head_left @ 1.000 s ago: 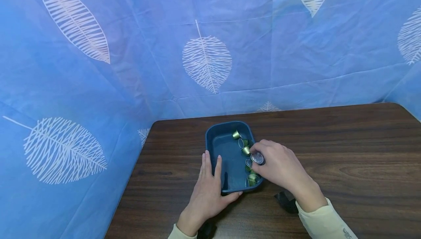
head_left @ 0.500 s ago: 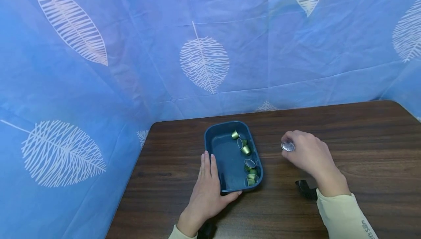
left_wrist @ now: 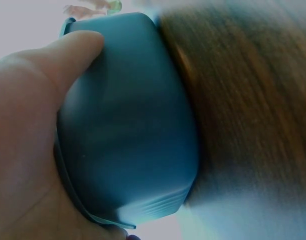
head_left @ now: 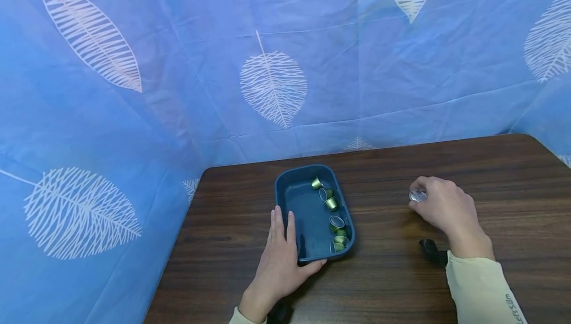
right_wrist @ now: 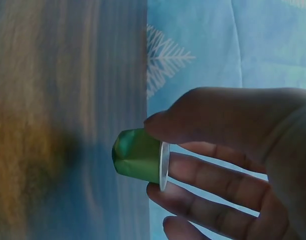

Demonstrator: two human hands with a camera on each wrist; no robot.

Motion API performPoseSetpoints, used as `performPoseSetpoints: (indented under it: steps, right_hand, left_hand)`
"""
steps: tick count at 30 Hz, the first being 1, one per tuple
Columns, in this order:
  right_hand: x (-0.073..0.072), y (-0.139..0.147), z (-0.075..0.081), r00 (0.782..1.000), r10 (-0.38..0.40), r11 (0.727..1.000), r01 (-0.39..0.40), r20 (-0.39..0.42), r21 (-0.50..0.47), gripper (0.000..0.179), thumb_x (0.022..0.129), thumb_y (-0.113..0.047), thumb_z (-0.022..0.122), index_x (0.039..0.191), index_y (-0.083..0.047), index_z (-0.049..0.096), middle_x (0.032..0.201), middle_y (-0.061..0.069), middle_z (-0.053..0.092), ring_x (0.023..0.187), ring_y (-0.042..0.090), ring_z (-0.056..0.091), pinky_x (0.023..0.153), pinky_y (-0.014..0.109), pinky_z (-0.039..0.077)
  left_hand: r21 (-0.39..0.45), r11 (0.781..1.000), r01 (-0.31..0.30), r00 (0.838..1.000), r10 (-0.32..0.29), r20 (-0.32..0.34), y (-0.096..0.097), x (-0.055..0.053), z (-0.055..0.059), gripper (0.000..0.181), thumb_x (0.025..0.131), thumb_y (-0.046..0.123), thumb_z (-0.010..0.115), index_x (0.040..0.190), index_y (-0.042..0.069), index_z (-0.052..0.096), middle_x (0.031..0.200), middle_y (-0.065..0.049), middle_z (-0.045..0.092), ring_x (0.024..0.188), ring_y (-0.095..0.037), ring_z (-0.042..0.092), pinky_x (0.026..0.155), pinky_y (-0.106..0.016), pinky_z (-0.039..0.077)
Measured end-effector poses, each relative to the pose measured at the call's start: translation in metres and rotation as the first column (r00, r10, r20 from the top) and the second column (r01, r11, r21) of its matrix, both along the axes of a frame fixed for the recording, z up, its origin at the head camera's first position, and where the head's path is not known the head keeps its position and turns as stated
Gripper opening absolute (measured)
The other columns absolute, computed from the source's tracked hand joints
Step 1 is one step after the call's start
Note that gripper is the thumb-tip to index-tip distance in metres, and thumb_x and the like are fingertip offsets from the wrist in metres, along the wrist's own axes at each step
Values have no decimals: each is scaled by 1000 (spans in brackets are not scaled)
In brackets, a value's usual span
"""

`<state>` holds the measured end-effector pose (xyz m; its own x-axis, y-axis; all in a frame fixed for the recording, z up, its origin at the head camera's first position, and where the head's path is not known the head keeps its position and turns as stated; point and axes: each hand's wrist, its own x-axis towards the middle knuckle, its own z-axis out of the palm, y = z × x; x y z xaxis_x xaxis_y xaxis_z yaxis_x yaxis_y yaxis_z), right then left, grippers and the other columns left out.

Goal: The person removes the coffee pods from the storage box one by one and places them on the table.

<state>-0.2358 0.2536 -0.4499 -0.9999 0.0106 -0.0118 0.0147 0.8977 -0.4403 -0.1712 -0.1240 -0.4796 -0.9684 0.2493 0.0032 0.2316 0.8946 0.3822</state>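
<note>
Right grip [head_left: 446, 207] pinches a green capsule [right_wrist: 138, 155], its body mostly hidden from our head view. Left of that grip, we see overlapping capsules [head_left: 331, 204] in a blue tray [head_left: 303, 200]; left grip [head_left: 277, 264], straight-fingered, touches it.

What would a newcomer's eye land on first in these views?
Probably the blue cloth with big white leaf prints, filling the top and left of the head view. Next, the blue tray on the wooden table, with green capsules along its right side and the left hand at its near left corner. Then the right hand, right of the tray, pinching another capsule.
</note>
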Motion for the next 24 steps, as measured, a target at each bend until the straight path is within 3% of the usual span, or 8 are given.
performPoseSetpoints:
  steps: [6, 24]
  right_hand:
    - [1, 4, -5, 1000, -21, 1000, 21, -7, -2, 34, 94, -19, 80, 123, -2, 73, 119, 31, 72, 90, 42, 68, 62, 53, 51]
    - [-2, 11, -14, 999, -41, 999, 41, -4, -1, 36, 93, -20, 80, 125, -3, 71, 116, 31, 72, 89, 43, 68, 61, 54, 50]
  left_hand:
    - [10, 1000, 2, 1000, -2, 1, -1, 0, 0, 124, 86, 73, 78, 173, 7, 19, 181, -23, 1, 169, -43, 7, 128, -64, 33]
    - [22, 1000, 5, 1000, -5, -1, 0, 0, 0, 122, 87, 71, 79, 173, 7, 20, 181, -24, 1, 169, -44, 7, 127, -65, 34]
